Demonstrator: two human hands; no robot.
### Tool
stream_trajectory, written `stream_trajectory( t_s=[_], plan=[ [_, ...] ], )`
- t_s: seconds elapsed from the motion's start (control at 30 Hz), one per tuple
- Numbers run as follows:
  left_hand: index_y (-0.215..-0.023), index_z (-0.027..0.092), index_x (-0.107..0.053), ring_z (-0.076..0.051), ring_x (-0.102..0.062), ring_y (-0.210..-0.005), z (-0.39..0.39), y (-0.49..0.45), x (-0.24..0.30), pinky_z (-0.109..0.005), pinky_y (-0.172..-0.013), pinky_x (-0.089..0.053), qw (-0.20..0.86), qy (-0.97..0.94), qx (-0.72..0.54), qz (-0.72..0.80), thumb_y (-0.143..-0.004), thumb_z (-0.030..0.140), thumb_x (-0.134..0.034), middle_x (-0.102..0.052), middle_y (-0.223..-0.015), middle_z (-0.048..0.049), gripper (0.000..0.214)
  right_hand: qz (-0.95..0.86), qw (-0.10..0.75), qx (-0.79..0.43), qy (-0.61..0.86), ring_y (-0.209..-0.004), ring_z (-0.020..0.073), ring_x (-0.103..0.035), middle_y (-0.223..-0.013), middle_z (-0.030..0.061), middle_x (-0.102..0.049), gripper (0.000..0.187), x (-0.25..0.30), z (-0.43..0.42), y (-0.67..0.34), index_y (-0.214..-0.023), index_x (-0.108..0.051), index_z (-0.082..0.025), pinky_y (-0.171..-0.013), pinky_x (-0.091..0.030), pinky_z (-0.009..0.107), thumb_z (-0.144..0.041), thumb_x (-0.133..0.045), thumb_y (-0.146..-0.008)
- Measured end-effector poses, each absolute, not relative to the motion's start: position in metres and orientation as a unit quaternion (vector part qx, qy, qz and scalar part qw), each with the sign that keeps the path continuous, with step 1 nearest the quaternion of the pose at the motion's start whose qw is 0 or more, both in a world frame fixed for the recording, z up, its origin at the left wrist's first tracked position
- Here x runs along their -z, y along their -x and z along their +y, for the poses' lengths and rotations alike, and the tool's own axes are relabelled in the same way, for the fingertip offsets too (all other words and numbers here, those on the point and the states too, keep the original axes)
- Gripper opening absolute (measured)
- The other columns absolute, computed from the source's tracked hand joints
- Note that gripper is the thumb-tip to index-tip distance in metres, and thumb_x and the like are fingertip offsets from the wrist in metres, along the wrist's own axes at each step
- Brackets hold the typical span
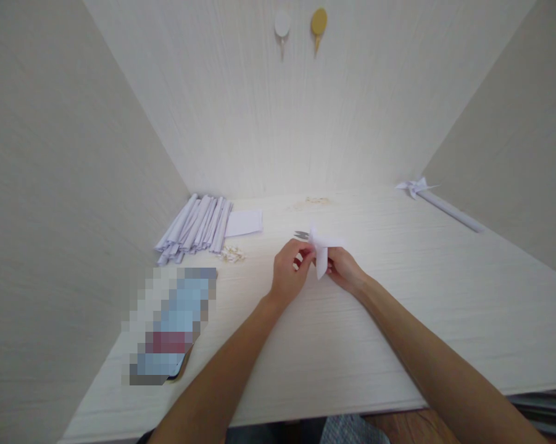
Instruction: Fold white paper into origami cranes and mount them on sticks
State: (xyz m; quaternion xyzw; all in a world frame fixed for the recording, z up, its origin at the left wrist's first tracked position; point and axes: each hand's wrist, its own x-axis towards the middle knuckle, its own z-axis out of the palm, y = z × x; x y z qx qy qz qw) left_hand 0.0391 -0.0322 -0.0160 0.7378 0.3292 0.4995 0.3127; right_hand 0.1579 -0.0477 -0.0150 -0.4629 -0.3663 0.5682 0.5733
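Note:
Over the middle of the table, a white paper pinwheel [321, 262] is between my two hands. My left hand [287, 271] is closed, with thumb and forefinger pinched together at the pinwheel's left side. Whatever small thing may be in that pinch is too small to make out. From the right, my right hand [348, 269] grips the pinwheel, its fingers partly hidden behind the paper blades. Just beyond my left fingers, the metal blades of scissors [300, 235] show on the table; the rest of them is hidden.
At the left lies a pile of rolled paper sticks [197, 223], beside flat white paper [244, 223] and small pale pieces [232, 254]. A blurred phone [178, 327] is nearer. Another pinwheel on a paper stick [448, 208] lies far right. Small pieces [317, 200] lie near the back wall.

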Motion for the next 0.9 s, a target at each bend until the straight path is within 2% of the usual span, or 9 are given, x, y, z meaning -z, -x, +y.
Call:
stream_trajectory(
  t_s=[0.23, 0.47, 0.67, 0.8, 0.9],
  plan=[
    [-0.081, 0.018, -0.060, -0.008, -0.052, -0.067, -0.035, -0.041, 0.014, -0.015, -0.047, -0.039, 0.274, -0.733, -0.538, 0.315, -0.075, 0.018, -0.055, -0.058, -0.077, -0.0014, 0.008, -0.358, 0.561, -0.603, 0.439, -0.039, 0.0043, -0.017, -0.043, -0.0079, -0.030, 0.020, 0.013, -0.050, -0.156, -0.053, -0.042, -0.018, -0.038, -0.009, 0.020, -0.028, -0.060, -0.054],
    [-0.075, 0.018, -0.065, -0.009, -0.055, -0.069, -0.030, -0.037, 0.013, -0.016, -0.052, -0.043, 0.275, -0.738, -0.519, 0.331, -0.076, 0.016, -0.052, -0.061, -0.078, -0.0025, 0.013, -0.400, 0.589, -0.556, 0.430, -0.038, 0.0044, -0.018, -0.042, -0.0085, -0.025, 0.020, 0.019, -0.048, -0.156, -0.048, -0.035, -0.020, -0.039, -0.009, 0.021, -0.024, -0.054, -0.055],
    [-0.075, 0.017, -0.064, -0.009, -0.056, -0.068, -0.026, -0.035, 0.016, -0.016, -0.051, -0.045, 0.283, -0.752, -0.508, 0.311, -0.076, 0.014, -0.050, -0.063, -0.075, -0.0026, 0.014, -0.478, 0.578, -0.454, 0.482, -0.040, 0.0067, -0.022, -0.041, -0.0071, -0.027, 0.029, 0.022, -0.046, -0.163, -0.046, -0.038, -0.020, -0.040, -0.014, 0.022, -0.037, -0.052, -0.065],
    [-0.076, 0.016, -0.062, -0.009, -0.056, -0.067, -0.023, -0.035, 0.020, -0.015, -0.050, -0.045, 0.280, -0.762, -0.497, 0.306, -0.076, 0.011, -0.047, -0.063, -0.075, -0.0025, 0.015, -0.565, 0.565, -0.292, 0.526, -0.049, 0.0097, -0.037, -0.048, -0.0027, -0.042, 0.032, 0.018, -0.049, -0.166, -0.048, -0.049, -0.017, -0.048, -0.027, 0.023, -0.037, -0.048, -0.073],
    [-0.077, 0.015, -0.061, -0.009, -0.055, -0.066, -0.022, -0.035, 0.021, -0.015, -0.050, -0.045, 0.266, -0.777, -0.480, 0.308, -0.076, 0.009, -0.046, -0.062, -0.076, -0.0032, 0.016, -0.568, 0.558, -0.231, 0.559, -0.050, 0.0103, -0.040, -0.049, -0.0021, -0.046, 0.030, 0.015, -0.053, -0.165, -0.050, -0.051, -0.017, -0.050, -0.030, 0.024, -0.034, -0.049, -0.075]
  ],
)
